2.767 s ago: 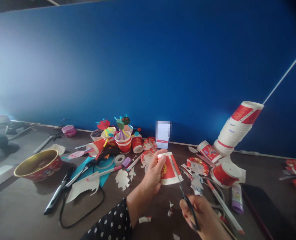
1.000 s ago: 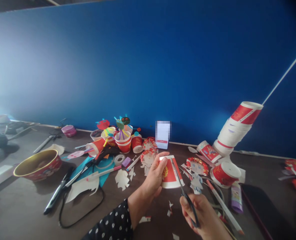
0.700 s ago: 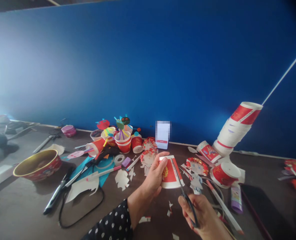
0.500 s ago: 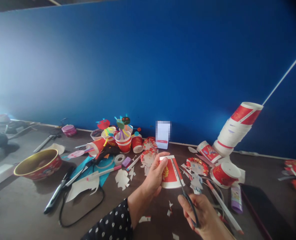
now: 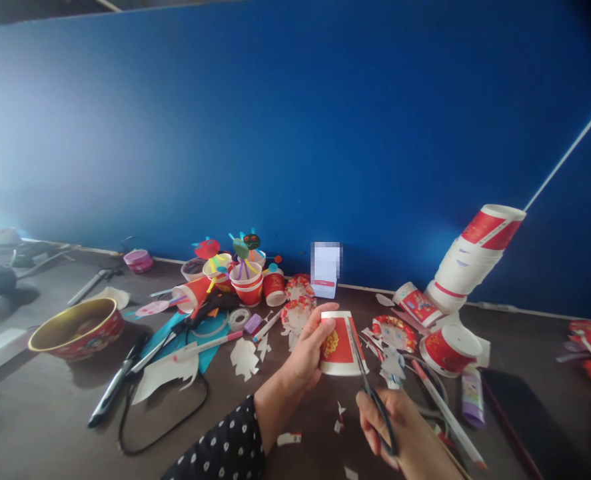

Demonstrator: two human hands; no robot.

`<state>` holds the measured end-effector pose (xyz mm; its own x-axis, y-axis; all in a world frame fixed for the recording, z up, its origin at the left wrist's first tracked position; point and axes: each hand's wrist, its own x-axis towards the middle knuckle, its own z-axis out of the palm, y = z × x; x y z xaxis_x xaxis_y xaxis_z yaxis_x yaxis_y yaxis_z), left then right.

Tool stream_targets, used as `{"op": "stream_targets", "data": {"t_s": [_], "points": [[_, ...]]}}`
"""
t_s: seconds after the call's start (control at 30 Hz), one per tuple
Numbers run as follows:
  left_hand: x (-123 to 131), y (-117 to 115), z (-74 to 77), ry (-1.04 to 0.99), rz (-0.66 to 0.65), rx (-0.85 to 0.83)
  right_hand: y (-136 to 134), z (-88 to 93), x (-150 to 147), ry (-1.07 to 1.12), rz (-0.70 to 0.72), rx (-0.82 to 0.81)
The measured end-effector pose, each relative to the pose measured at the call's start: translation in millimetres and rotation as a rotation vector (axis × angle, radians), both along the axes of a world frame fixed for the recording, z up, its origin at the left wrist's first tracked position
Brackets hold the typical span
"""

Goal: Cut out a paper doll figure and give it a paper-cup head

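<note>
A red and white paper cup (image 5: 342, 350) with a gold print is gripped by my left hand (image 5: 305, 353), thumb on its near face and fingers behind it. Dark-handled scissors (image 5: 382, 413) sit in my right hand (image 5: 400, 427), fingers wrapped round the handles. Their blades point up and lie against the cup's right side, near the wall and rim. Whether the blades are fully closed is hard to tell. Small paper scraps (image 5: 338, 425) lie on the dark table just below the cup.
At left are a gold-rimmed bowl (image 5: 78, 330), a pen (image 5: 118, 383) and paper cut-offs (image 5: 168, 377). Decorated cups (image 5: 248, 283) stand behind. To the right are a leaning cup stack (image 5: 470, 263), a pencil (image 5: 448, 413), a glue stick (image 5: 472, 398) and a dark flat object (image 5: 530, 420).
The scissor blades have drawn closer together along the cup's right side. The cup has turned slightly in my left hand, which has barely shifted.
</note>
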<state>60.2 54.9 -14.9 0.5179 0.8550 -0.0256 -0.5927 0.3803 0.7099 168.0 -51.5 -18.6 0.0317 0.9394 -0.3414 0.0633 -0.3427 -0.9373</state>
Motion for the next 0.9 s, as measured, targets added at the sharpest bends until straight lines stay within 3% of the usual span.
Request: {"op": "stream_targets", "data": {"t_s": [0.1,0.2,0.4,0.5,0.67,0.9], "points": [[-0.5,2.4,0.2,0.008,0.023,-0.029,-3.6,3.7,-0.3,0.027,-0.016,0.089],[-2.0,8.3,-0.3,-0.03,0.061,-0.063,-8.5,7.4,-2.4,0.02,-0.04,0.068],[-6.4,21.9,-1.0,-0.046,0.107,-0.101,-7.4,5.5,-6.4,-0.062,0.081,0.064],[-5.7,21.3,-2.1,-0.053,0.14,-0.094,-3.5,3.2,-7.5,-0.149,0.137,0.122],[-3.8,15.1,-2.5,-0.045,0.162,-0.052,-3.2,5.3,-8.6,-0.325,0.088,0.155],[-2.6,12.9,-4.1,-0.03,0.143,-0.002,-3.6,3.0,-8.4,-0.34,0.075,0.198]]}}
